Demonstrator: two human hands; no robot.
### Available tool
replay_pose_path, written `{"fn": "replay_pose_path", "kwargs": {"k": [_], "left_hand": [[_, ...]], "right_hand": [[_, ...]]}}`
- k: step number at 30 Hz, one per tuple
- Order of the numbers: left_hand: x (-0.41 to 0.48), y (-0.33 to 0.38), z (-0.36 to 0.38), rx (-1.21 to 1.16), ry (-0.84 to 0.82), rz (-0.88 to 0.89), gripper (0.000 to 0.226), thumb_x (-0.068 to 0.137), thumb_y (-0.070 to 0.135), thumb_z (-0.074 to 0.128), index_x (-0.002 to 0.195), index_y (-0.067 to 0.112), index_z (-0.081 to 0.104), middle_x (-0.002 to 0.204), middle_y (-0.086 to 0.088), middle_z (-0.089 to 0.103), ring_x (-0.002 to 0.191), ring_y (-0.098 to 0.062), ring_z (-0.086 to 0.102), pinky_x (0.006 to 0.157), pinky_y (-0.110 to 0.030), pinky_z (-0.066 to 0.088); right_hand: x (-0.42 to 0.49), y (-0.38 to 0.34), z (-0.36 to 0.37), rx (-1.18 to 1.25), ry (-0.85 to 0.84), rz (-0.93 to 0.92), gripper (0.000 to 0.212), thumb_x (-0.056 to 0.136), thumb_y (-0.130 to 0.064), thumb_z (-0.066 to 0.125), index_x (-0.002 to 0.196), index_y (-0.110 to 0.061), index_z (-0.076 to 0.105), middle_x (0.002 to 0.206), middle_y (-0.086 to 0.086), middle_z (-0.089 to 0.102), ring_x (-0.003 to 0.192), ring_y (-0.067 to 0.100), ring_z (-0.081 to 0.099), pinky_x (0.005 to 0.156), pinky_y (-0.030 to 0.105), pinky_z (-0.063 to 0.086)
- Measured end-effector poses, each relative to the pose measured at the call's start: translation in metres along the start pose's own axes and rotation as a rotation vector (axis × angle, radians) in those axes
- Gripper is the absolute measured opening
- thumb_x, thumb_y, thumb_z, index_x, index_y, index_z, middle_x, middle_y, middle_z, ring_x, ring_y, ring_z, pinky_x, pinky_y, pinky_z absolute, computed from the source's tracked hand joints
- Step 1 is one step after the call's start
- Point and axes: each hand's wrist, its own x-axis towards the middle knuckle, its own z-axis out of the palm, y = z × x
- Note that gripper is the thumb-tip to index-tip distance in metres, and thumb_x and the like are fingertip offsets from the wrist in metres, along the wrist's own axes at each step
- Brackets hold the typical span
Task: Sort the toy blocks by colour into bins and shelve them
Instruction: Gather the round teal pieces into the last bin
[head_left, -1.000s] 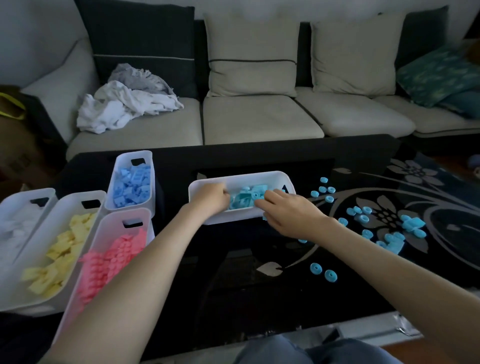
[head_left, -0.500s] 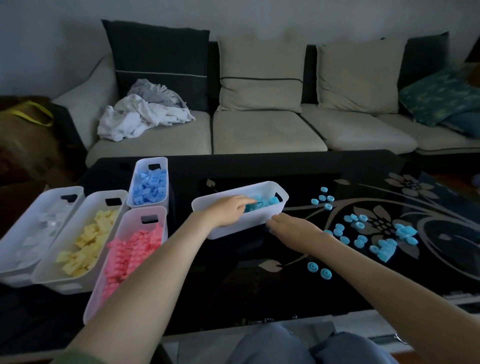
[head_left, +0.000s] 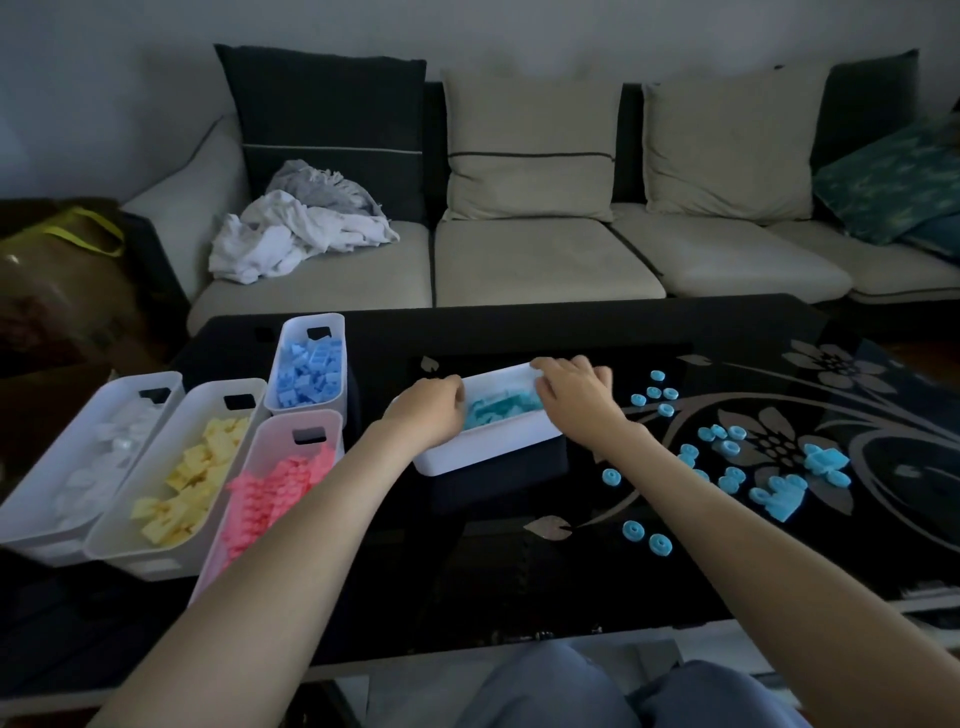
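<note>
A white bin (head_left: 483, 449) holding turquoise blocks (head_left: 498, 408) sits mid-table, tilted with its right end farther back. My left hand (head_left: 428, 410) grips the bin's left rim. My right hand (head_left: 574, 392) curls over the bin's right end, fingers on the rim. Loose turquoise blocks and round pieces (head_left: 727, 447) lie scattered on the table to the right. At the left stand the blue-block bin (head_left: 311, 371), pink-block bin (head_left: 275, 483), yellow-block bin (head_left: 192, 467) and white-block bin (head_left: 88, 457).
The black glass coffee table (head_left: 571, 571) has a floral pattern on its right half. Behind it is a beige sofa (head_left: 535, 260) with a heap of white and grey cloth (head_left: 301, 234). A bag (head_left: 57, 280) sits at far left. My knees (head_left: 597, 691) are below the near edge.
My right hand has risen from the table in front of the bin to its right end. The bin has turned, its right end swinging back. My left hand keeps its hold.
</note>
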Motion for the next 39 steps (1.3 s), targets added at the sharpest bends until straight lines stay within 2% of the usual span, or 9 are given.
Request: {"fn": "replay_pose_path", "kwargs": {"k": [4,8,12,18,23,27,31,35,39], "left_hand": [[0.001,-0.011,0.007,-0.041,-0.014,0.025,0.039,0.099,0.022,0.034,0.136,0.021,0.045,0.135,-0.004,0.052,0.111,-0.019,0.056,0.091,-0.032,0.048],[0.002,-0.012,0.012,0.035,-0.041,0.057,0.045,0.100,0.024,0.029,0.144,0.029,0.036,0.143,0.001,0.047,0.123,-0.018,0.051,0.101,-0.030,0.042],[0.004,-0.010,0.009,0.106,-0.034,0.121,0.055,0.097,0.012,0.032,0.147,0.036,0.027,0.151,0.003,0.036,0.133,-0.017,0.041,0.103,-0.028,0.038],[0.013,-0.001,0.005,0.101,-0.067,0.047,0.050,0.094,0.010,0.036,0.138,0.033,0.046,0.143,-0.001,0.043,0.121,-0.022,0.049,0.097,-0.038,0.045],[0.011,0.018,0.009,0.001,-0.028,0.171,0.033,0.100,0.032,0.032,0.128,0.030,0.050,0.136,-0.006,0.050,0.107,-0.022,0.054,0.085,-0.032,0.042],[0.003,0.034,0.013,0.068,-0.196,0.122,0.053,0.102,0.046,0.022,0.143,0.018,0.039,0.155,-0.004,0.026,0.137,-0.024,0.033,0.109,-0.036,0.026],[0.002,0.049,0.019,0.021,-0.023,0.136,0.048,0.102,0.039,0.026,0.142,0.015,0.040,0.159,-0.005,0.013,0.142,-0.025,0.022,0.111,-0.037,0.023],[-0.008,0.071,0.027,0.032,0.197,0.317,0.040,0.100,0.023,0.038,0.137,0.010,0.046,0.153,-0.008,0.026,0.139,-0.026,0.025,0.110,-0.037,0.025],[-0.015,0.084,0.044,0.039,0.228,0.516,0.037,0.097,0.019,0.043,0.132,0.010,0.052,0.144,-0.006,0.039,0.130,-0.024,0.036,0.103,-0.034,0.032]], "right_hand": [[0.003,0.003,-0.006,-0.351,-0.237,0.027,0.035,0.099,-0.022,0.021,0.114,-0.022,0.052,0.118,0.006,0.054,0.122,0.029,0.031,0.108,0.048,0.013],[0.006,-0.008,-0.004,-0.291,-0.332,-0.106,0.048,0.102,-0.033,0.011,0.118,-0.033,0.056,0.118,-0.005,0.058,0.138,0.024,0.021,0.111,0.053,-0.011],[-0.002,-0.016,-0.001,-0.176,-0.280,-0.141,0.042,0.102,-0.038,0.019,0.134,-0.035,0.046,0.144,-0.016,0.038,0.141,0.017,0.016,0.112,0.052,-0.011],[-0.027,0.018,-0.021,0.070,-0.137,0.014,0.050,0.096,-0.040,0.040,0.144,-0.032,0.030,0.147,-0.003,0.037,0.142,0.013,0.014,0.115,0.039,-0.003],[-0.075,0.072,-0.031,0.026,-0.462,0.107,0.082,0.085,-0.060,0.051,0.149,-0.041,0.003,0.159,-0.008,0.004,0.146,0.019,-0.001,0.115,0.046,-0.003],[-0.100,0.091,-0.013,-0.046,-0.656,0.069,0.096,0.078,-0.073,0.049,0.144,-0.046,-0.014,0.158,-0.008,-0.014,0.144,0.015,-0.018,0.115,0.047,-0.012],[-0.105,0.087,0.005,-0.019,-0.522,0.022,0.080,0.086,-0.069,0.038,0.146,-0.044,-0.009,0.159,-0.006,-0.009,0.144,0.013,-0.017,0.117,0.044,-0.011],[-0.096,0.084,0.020,-0.079,-0.353,-0.007,0.060,0.096,-0.056,0.024,0.150,-0.036,0.005,0.158,-0.003,0.008,0.146,0.016,-0.002,0.118,0.043,-0.003],[-0.086,0.083,0.026,-0.124,-0.222,-0.027,0.046,0.100,-0.043,0.024,0.143,-0.028,0.026,0.143,-0.003,0.030,0.133,0.020,0.026,0.111,0.041,0.017]]}}
